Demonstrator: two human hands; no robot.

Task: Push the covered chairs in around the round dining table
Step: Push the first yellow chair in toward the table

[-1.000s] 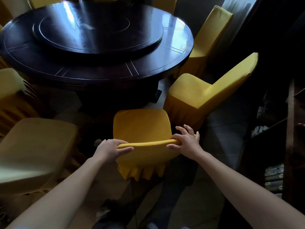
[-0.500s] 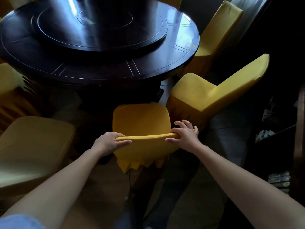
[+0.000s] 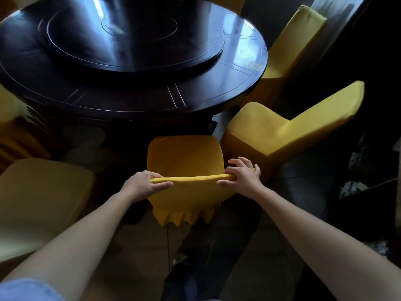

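Observation:
A dark round dining table (image 3: pixel 243 68) with a raised turntable fills the top of the view. Directly below me stands a chair in a yellow cover (image 3: pixel 184 155), its seat front just short of the table's edge. My left hand (image 3: pixel 143 185) grips the left end of its backrest top, and my right hand (image 3: pixel 243 177) grips the right end. A second yellow covered chair (image 3: pixel 271 129) stands to the right, angled away from the table. A third (image 3: pixel 293 46) sits at the table's far right.
Two pale covered chairs, one at near left (image 3: pixel 43 198) and one behind it (image 3: pixel 8 114), crowd the left side. Dark shelving (image 3: pixel 368 174) with small items lines the right wall. Bare floor lies under my arms.
Both hands kept their grip while the chair slid forward toward the table. The table edge now sits nearer to the seat, and my view has moved in closer.

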